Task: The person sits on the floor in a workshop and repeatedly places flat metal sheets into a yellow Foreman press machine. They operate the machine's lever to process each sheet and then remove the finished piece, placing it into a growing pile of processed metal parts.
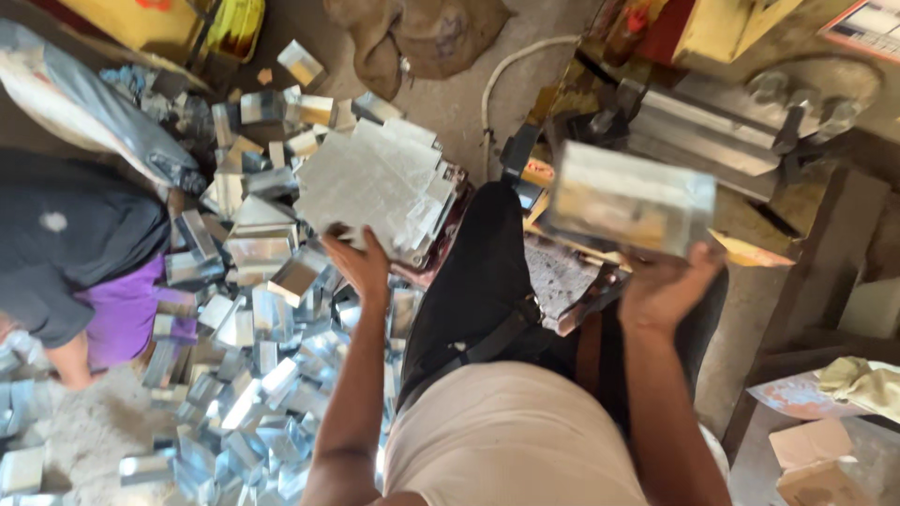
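Note:
My left hand [361, 265] reaches out to a stack of flat shiny metal sheets [375, 183] and grips its near edge. My right hand [667, 286] holds up a folded metal box piece [630, 208], blurred, in front of a metal press machine [722, 122]. My black-trousered leg [483, 281] stretches forward between the two hands.
A large heap of bent metal box pieces [253, 375] covers the floor on the left. Another person in a dark top and purple garment [84, 272] crouches at the far left. Sacking [412, 37] lies at the top, cardboard boxes [816, 459] at lower right.

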